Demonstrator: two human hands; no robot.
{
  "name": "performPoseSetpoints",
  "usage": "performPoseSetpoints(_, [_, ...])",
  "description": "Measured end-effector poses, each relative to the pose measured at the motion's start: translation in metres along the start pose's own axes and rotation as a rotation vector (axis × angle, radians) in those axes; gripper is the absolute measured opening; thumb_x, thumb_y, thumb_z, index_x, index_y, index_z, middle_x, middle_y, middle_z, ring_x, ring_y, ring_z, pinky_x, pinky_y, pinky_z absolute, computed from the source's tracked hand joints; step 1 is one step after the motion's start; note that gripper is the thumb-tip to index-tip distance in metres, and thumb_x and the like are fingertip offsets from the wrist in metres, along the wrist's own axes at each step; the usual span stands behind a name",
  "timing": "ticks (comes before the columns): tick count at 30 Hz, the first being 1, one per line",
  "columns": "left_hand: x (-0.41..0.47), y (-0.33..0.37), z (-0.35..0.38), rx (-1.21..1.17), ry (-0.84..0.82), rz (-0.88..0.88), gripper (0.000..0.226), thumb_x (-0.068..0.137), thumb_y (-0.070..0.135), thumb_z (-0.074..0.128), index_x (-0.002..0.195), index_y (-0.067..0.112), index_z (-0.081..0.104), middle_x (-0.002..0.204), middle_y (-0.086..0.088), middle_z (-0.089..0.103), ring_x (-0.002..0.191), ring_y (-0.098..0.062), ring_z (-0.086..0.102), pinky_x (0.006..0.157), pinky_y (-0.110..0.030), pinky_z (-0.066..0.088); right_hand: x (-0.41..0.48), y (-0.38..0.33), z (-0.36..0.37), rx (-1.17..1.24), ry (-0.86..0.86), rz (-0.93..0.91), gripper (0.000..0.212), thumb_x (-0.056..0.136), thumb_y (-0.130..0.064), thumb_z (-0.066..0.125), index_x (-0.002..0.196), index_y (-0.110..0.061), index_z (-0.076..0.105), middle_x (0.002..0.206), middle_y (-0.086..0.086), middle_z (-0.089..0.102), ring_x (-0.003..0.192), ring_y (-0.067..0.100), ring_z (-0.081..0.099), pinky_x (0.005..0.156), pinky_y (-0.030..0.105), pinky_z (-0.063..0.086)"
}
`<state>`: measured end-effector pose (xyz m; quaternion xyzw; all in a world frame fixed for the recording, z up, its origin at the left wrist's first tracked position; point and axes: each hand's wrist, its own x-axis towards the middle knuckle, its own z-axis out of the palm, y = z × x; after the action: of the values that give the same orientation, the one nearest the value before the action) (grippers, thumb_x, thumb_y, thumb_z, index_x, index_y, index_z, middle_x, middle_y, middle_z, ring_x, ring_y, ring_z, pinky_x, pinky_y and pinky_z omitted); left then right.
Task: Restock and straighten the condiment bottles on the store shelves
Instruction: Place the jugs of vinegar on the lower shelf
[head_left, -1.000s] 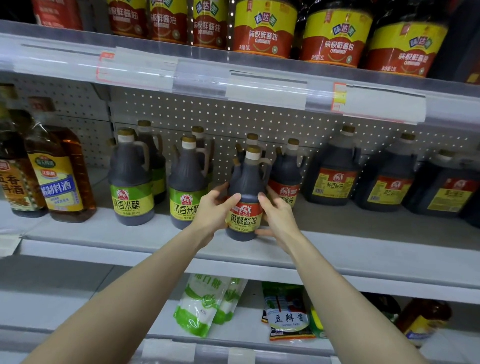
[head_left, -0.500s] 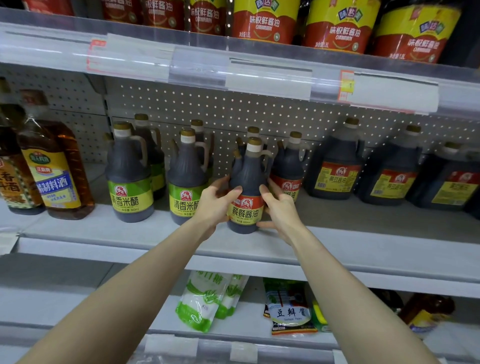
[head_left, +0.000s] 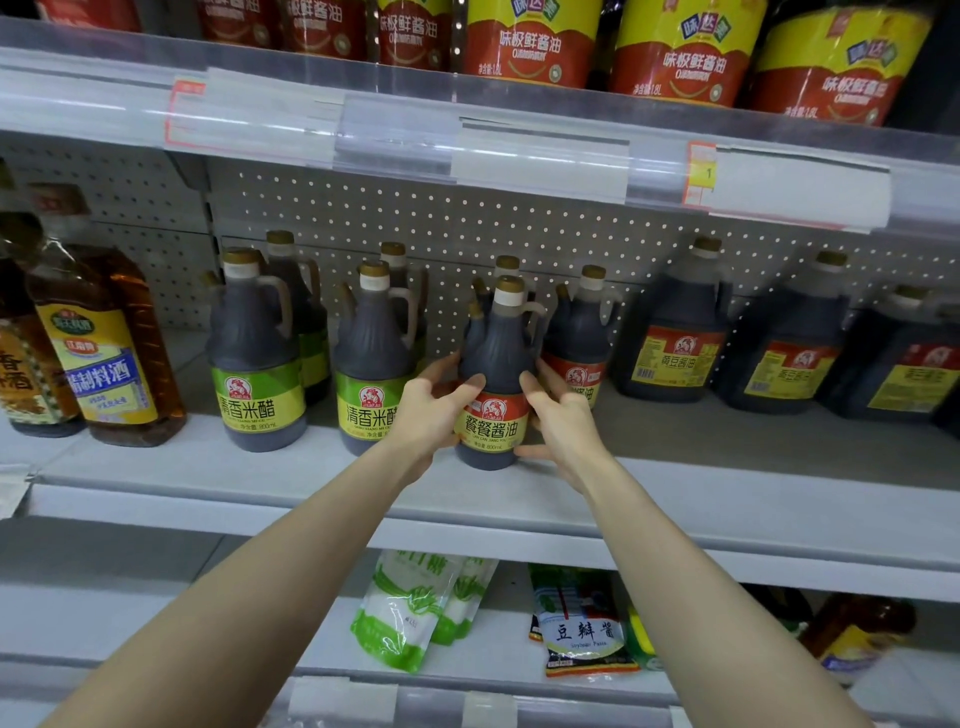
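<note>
Grey store shelf (head_left: 701, 499) runs across the view with a pegboard (head_left: 519, 223) behind it, and stock stands in short files from front to back. The soy bottle (head_left: 496, 358) stands upright near the front edge, red label facing out, between the vinegar bottles (head_left: 374, 358) to its left and the big jugs (head_left: 675, 332) to its right. Its base looks seated on the shelf, though I cannot be sure it bears full weight.

Both hands grip it low. The left hand (head_left: 431, 410) curls round the left side with its thumb laid across the top of the label. The right hand (head_left: 563, 421) mirrors it on the right side, with its thumb on the front and its fingers wrapping behind.

This low two-sided hold likely serves turning and sliding rather than lifting. It steadies a tall, narrow-necked bottle at its heaviest part and leaves the handle free to swing to the back. The label already faces nearly square to the aisle, so the step in hand seems to be fine alignment with the vinegar fronts. A matching red-label bottle (head_left: 582, 338) sits just behind the right hand, close enough that a careless twist could knock it. Pouches (head_left: 405, 608) lie on the shelf below.
</note>
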<state>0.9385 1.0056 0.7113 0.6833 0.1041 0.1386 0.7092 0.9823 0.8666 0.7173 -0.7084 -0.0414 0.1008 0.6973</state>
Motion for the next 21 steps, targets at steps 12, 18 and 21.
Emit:
performPoseSetpoints(12, [-0.003, 0.000, 0.005, 0.012, 0.055, 0.017, 0.052, 0.091, 0.024, 0.064, 0.140, 0.017, 0.045, 0.131, -0.005, 0.058, 0.111, -0.023, 0.059, 0.094, -0.047, 0.053, 0.004, -0.002, -0.005, 0.001, -0.033, 0.059, 0.050, 0.097, -0.032, 0.053, 0.146, -0.032, 0.039, 0.147, 0.006, 0.045, 0.131, 0.036, 0.045, 0.096, 0.058, 0.048])
performPoseSetpoints(18, [-0.004, 0.000, 0.007, 0.032, 0.072, 0.032, 0.052, 0.090, 0.026, 0.065, 0.139, 0.017, 0.046, 0.133, -0.006, 0.057, 0.115, -0.026, 0.058, 0.094, -0.050, 0.052, 0.005, -0.004, -0.009, 0.019, -0.062, 0.079, 0.051, 0.097, -0.031, 0.054, 0.145, -0.032, 0.039, 0.148, 0.005, 0.044, 0.132, 0.036, 0.044, 0.098, 0.060, 0.045])
performPoseSetpoints(21, [-0.005, 0.000, 0.008, 0.026, 0.082, 0.032, 0.053, 0.090, 0.026, 0.066, 0.139, 0.017, 0.047, 0.133, -0.006, 0.058, 0.116, -0.026, 0.058, 0.095, -0.050, 0.052, 0.005, -0.005, -0.012, 0.040, -0.075, 0.089, 0.050, 0.097, -0.029, 0.055, 0.144, -0.032, 0.040, 0.148, 0.005, 0.044, 0.132, 0.036, 0.044, 0.099, 0.060, 0.044])
